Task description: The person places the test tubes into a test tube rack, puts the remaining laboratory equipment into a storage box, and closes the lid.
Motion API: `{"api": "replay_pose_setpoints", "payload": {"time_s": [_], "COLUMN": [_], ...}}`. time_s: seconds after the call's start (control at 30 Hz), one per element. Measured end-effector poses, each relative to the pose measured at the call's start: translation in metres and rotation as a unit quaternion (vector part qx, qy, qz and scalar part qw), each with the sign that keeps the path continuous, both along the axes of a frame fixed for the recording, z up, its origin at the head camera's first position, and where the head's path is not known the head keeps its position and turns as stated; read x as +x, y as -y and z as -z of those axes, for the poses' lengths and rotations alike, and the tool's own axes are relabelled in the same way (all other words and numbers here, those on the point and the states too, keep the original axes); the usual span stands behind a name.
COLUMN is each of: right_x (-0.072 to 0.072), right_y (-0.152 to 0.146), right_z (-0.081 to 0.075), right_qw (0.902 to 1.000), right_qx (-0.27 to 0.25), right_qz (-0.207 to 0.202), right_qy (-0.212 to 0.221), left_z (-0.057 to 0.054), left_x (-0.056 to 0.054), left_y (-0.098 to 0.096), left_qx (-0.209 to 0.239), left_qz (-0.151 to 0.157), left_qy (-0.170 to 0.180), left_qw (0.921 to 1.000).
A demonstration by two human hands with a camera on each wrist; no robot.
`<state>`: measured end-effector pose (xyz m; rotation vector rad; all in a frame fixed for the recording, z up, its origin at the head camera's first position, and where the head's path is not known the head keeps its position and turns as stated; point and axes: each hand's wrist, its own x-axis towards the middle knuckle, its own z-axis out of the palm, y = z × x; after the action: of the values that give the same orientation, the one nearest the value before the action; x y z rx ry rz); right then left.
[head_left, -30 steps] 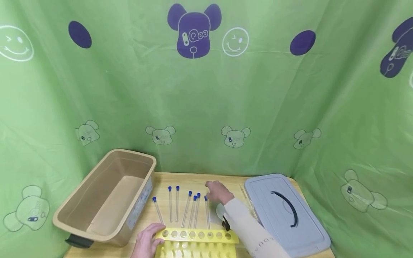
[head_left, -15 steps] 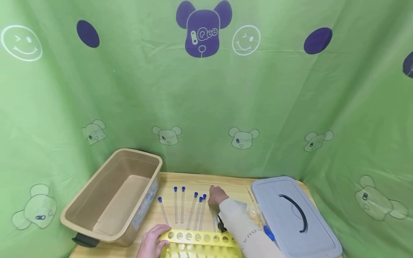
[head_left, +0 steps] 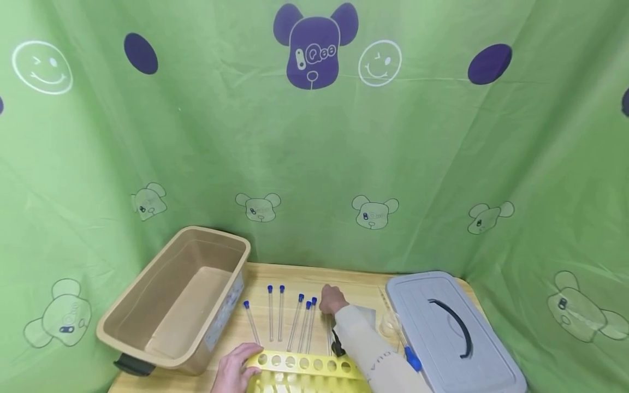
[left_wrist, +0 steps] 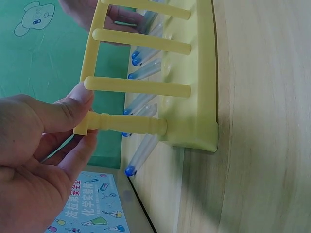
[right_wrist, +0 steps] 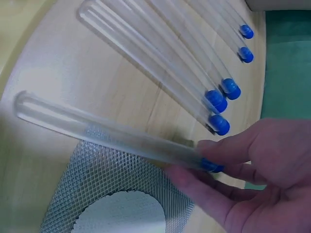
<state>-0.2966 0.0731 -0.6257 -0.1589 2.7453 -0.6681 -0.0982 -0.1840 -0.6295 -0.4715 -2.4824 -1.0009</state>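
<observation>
My left hand (head_left: 231, 368) grips the left end of a yellow test tube rack (head_left: 304, 363) standing at the front of the table. In the left wrist view, thumb and fingers (left_wrist: 73, 158) pinch the rack's upper bar at its corner post. Beyond the rack, my right hand (head_left: 332, 300) holds a clear test tube (right_wrist: 97, 128) at its blue-capped end between thumb and fingers. Part of that cap is hidden by the fingers. To its left lie several more blue-capped test tubes (head_left: 282, 316), caps pointing away from me.
A wire gauze (right_wrist: 116, 170) with a pale round centre lies under the held tube. The brown bin (head_left: 100, 327) stands at left. At right are a grey lid (head_left: 442, 322) with a black handle, a clear glass vessel (head_left: 390, 326) and a blue-bulbed dropper (head_left: 413, 359).
My right hand has come down onto the rightmost test tube and now holds its capped end. The left hand keeps its grip on the rack. The head view has shifted slightly.
</observation>
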Motion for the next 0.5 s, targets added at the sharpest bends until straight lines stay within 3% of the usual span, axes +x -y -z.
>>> {"api": "replay_pose_setpoints", "payload": {"time_s": [0.13, 0.27, 0.5], "right_x": [-0.002, 0.000, 0.017], "right_y": [-0.009, -0.014, -0.014], "right_z": [-0.009, -0.031, -0.072], "right_qw": [0.9983, 0.9912, 0.9612], "right_qx": [-0.043, -0.092, -0.207], "right_qz": [0.005, 0.013, 0.023], "right_qy": [-0.040, -0.095, -0.181], "left_z": [-0.002, -0.005, -0.006], "left_x": [0.000, 0.001, 0.004], "left_y": [-0.004, -0.006, -0.002], "left_qx": [0.001, 0.005, 0.012], "left_qz": [-0.001, 0.002, 0.001], "left_qy": [0.001, 0.014, 0.047], "left_qw": [1.0000, 0.9999, 0.9988]}}
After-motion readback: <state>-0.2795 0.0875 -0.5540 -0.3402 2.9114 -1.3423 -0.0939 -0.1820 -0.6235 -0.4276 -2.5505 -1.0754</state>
